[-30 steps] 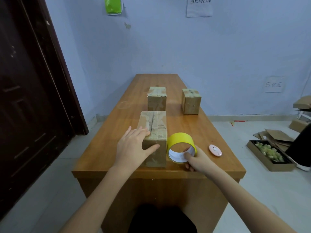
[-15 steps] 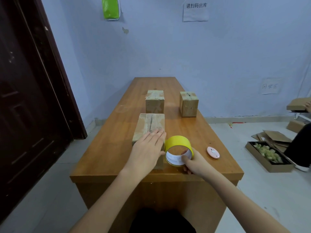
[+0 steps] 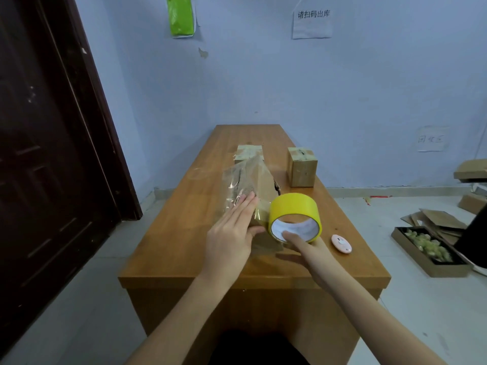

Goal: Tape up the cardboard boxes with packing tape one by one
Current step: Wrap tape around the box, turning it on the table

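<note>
Since half a second ago the near box has tipped up off the table onto an edge, blurred with motion, and the tape roll has lifted with it. Clear tape already shines across the box's upper face, so this one looks partly wrapped, with the turn under way probably meant to carry the strip round another side. Two more boxes stand farther back: the left one, half hidden behind the tilted box, and the right one both show tape on top, though whether they are finished I cannot tell. The left hand lies flat, fingers straight and together, pressing the box's near side, gripping nothing. The right hand has its grip on the roll, one finger hooked inside the core, arm reaching in from the lower right. A small pink disc lies just right of the roll.
</note>
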